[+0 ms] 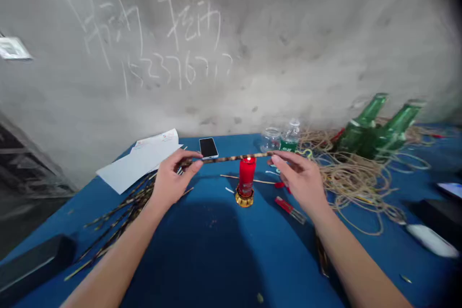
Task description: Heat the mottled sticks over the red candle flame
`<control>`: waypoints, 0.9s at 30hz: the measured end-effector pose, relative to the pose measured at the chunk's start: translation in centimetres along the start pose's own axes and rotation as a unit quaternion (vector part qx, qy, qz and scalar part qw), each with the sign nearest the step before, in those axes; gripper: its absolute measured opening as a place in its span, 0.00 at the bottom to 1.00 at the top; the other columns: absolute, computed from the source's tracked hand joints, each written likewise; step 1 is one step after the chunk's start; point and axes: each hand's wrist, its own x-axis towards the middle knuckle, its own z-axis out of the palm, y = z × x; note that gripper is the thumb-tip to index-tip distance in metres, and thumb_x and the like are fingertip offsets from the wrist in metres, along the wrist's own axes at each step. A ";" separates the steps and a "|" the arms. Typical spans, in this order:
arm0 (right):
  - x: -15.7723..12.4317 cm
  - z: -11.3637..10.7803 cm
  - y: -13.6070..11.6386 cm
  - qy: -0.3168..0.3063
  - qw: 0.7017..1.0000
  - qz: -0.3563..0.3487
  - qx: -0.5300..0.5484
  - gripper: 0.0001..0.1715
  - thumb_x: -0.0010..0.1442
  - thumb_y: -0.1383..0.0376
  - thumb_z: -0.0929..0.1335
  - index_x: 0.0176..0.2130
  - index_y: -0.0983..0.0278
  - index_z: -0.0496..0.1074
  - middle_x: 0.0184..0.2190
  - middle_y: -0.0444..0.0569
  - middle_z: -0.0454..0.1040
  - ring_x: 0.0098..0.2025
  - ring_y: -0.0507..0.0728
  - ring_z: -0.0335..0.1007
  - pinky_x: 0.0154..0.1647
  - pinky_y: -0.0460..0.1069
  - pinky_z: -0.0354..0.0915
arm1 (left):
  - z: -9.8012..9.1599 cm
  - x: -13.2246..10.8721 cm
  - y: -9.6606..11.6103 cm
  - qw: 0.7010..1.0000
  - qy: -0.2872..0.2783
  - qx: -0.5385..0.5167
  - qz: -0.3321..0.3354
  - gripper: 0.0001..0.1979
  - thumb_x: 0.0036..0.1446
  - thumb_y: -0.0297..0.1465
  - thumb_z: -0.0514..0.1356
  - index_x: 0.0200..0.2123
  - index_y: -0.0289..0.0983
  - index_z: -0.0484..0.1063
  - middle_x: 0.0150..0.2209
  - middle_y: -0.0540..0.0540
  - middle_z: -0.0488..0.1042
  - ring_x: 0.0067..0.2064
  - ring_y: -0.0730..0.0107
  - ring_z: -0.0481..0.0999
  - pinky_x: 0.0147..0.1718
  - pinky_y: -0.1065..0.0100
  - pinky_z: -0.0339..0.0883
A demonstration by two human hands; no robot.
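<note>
A thin mottled brown stick [231,158], perhaps speckled bamboo, spans the gap between my hands above the blue table. My left hand [176,177] pinches one end between thumb and fingers. My right hand [298,182] grips the other end. Just below the stick's middle stands a red candle [247,176] in a gold holder [244,198], with the stick passing close above its top. A bundle of similar speckled sticks [122,211] lies on the table below and left of my left hand.
A black phone [208,148] and white papers [139,161] lie at the back left. Behind my right hand are a glass jar [270,139], a plastic bottle [290,135], tangled twine [355,175] and green glass bottles [375,127]. A red utility knife [289,210] lies nearby. A chalk-marked concrete wall rises behind.
</note>
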 end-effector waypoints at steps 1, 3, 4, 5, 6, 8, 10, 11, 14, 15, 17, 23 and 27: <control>0.0 0.1 0.1 0.001 1.000 -0.001 0.000 0.17 0.63 0.48 0.80 0.44 0.56 0.91 0.32 0.48 0.88 0.20 0.52 0.66 0.18 0.48 0.57 | 0.0 0.0 0.0 1.000 0.003 0.000 0.000 0.10 0.68 0.42 0.70 0.44 0.44 0.85 0.39 0.50 0.82 0.37 0.69 0.76 0.37 0.68 0.69; 0.0 0.3 0.2 0.004 1.000 -0.003 -0.002 0.17 0.63 0.49 0.80 0.43 0.56 0.91 0.31 0.48 0.88 0.20 0.52 0.66 0.18 0.48 0.56 | -0.1 -0.1 0.0 1.000 0.008 -0.001 0.001 0.10 0.68 0.42 0.70 0.44 0.43 0.85 0.39 0.49 0.82 0.36 0.68 0.76 0.37 0.67 0.69; -0.1 0.4 0.3 0.006 1.000 -0.005 -0.003 0.16 0.62 0.49 0.80 0.43 0.57 0.91 0.30 0.48 0.88 0.20 0.52 0.65 0.18 0.48 0.56 | -0.1 -0.1 0.0 1.000 0.010 -0.001 0.001 0.10 0.68 0.42 0.70 0.44 0.43 0.85 0.39 0.49 0.83 0.36 0.68 0.76 0.37 0.67 0.69; -0.1 0.5 0.2 0.009 1.000 -0.008 -0.005 0.16 0.62 0.49 0.80 0.43 0.57 0.91 0.30 0.48 0.87 0.19 0.52 0.65 0.18 0.48 0.56 | -0.1 -0.1 0.1 1.000 0.010 0.000 0.002 0.10 0.68 0.42 0.70 0.44 0.43 0.85 0.39 0.49 0.83 0.36 0.68 0.76 0.37 0.67 0.69; -0.1 0.6 0.1 0.012 1.000 -0.011 -0.007 0.16 0.62 0.50 0.80 0.43 0.57 0.91 0.30 0.48 0.87 0.19 0.52 0.64 0.18 0.49 0.56 | -0.1 -0.1 0.2 1.000 0.011 0.000 0.003 0.10 0.69 0.42 0.69 0.44 0.43 0.85 0.39 0.49 0.82 0.36 0.68 0.76 0.37 0.66 0.69; -0.2 0.7 -0.1 0.018 1.000 -0.018 -0.012 0.14 0.62 0.51 0.80 0.42 0.57 0.91 0.29 0.47 0.87 0.19 0.52 0.63 0.19 0.49 0.56 | -0.1 -0.1 0.3 1.000 0.010 0.002 0.004 0.10 0.69 0.42 0.68 0.44 0.42 0.85 0.39 0.48 0.82 0.36 0.68 0.76 0.37 0.66 0.68; -0.3 0.8 -0.5 0.023 0.999 -0.026 -0.018 0.13 0.61 0.53 0.80 0.42 0.57 0.92 0.29 0.47 0.86 0.20 0.52 0.64 0.20 0.49 0.58 | -0.1 -0.1 0.4 1.000 0.009 0.001 0.005 0.11 0.70 0.42 0.68 0.45 0.42 0.85 0.39 0.48 0.82 0.36 0.68 0.76 0.37 0.66 0.68; -0.3 0.9 -0.7 0.025 0.999 -0.030 -0.020 0.13 0.61 0.53 0.80 0.41 0.57 0.92 0.29 0.48 0.86 0.21 0.53 0.66 0.21 0.49 0.60 | -0.1 -0.1 0.5 1.000 0.009 0.000 0.005 0.11 0.70 0.42 0.67 0.45 0.42 0.85 0.39 0.48 0.82 0.36 0.68 0.76 0.37 0.66 0.68; -0.4 1.2 -1.0 0.032 0.998 -0.042 -0.025 0.12 0.60 0.53 0.80 0.40 0.56 0.92 0.31 0.48 0.87 0.25 0.55 0.72 0.24 0.49 0.63 | -0.1 -0.2 0.5 1.000 0.007 -0.004 0.006 0.11 0.71 0.42 0.67 0.45 0.42 0.85 0.40 0.48 0.82 0.37 0.68 0.76 0.37 0.67 0.68; -0.4 1.3 -1.0 0.034 0.998 -0.045 -0.027 0.12 0.60 0.53 0.80 0.40 0.56 0.92 0.31 0.49 0.87 0.26 0.55 0.73 0.25 0.49 0.64 | -0.1 -0.2 0.5 1.000 0.008 -0.004 0.005 0.11 0.71 0.42 0.67 0.45 0.42 0.85 0.40 0.48 0.83 0.37 0.67 0.77 0.37 0.67 0.68; -0.5 1.5 -1.1 0.036 0.998 -0.048 -0.029 0.11 0.60 0.53 0.80 0.39 0.56 0.92 0.31 0.49 0.86 0.26 0.56 0.73 0.24 0.49 0.63 | -0.2 -0.2 0.5 1.000 0.008 -0.005 0.003 0.11 0.70 0.42 0.68 0.45 0.42 0.85 0.41 0.48 0.83 0.39 0.67 0.77 0.38 0.67 0.69; -0.7 1.6 -1.2 0.036 0.997 -0.054 -0.031 0.11 0.60 0.53 0.79 0.39 0.56 0.92 0.29 0.48 0.85 0.26 0.55 0.73 0.25 0.49 0.64 | -0.4 -0.3 0.7 1.000 0.013 -0.011 -0.025 0.11 0.70 0.43 0.68 0.44 0.42 0.85 0.39 0.48 0.83 0.36 0.68 0.76 0.36 0.67 0.67; -0.7 1.5 -1.3 0.036 0.997 -0.057 -0.032 0.11 0.61 0.53 0.79 0.38 0.56 0.91 0.29 0.48 0.85 0.27 0.56 0.73 0.25 0.49 0.65 | -0.5 -0.3 0.8 1.000 0.007 -0.013 -0.027 0.11 0.69 0.43 0.68 0.43 0.42 0.85 0.36 0.49 0.81 0.35 0.69 0.75 0.35 0.67 0.65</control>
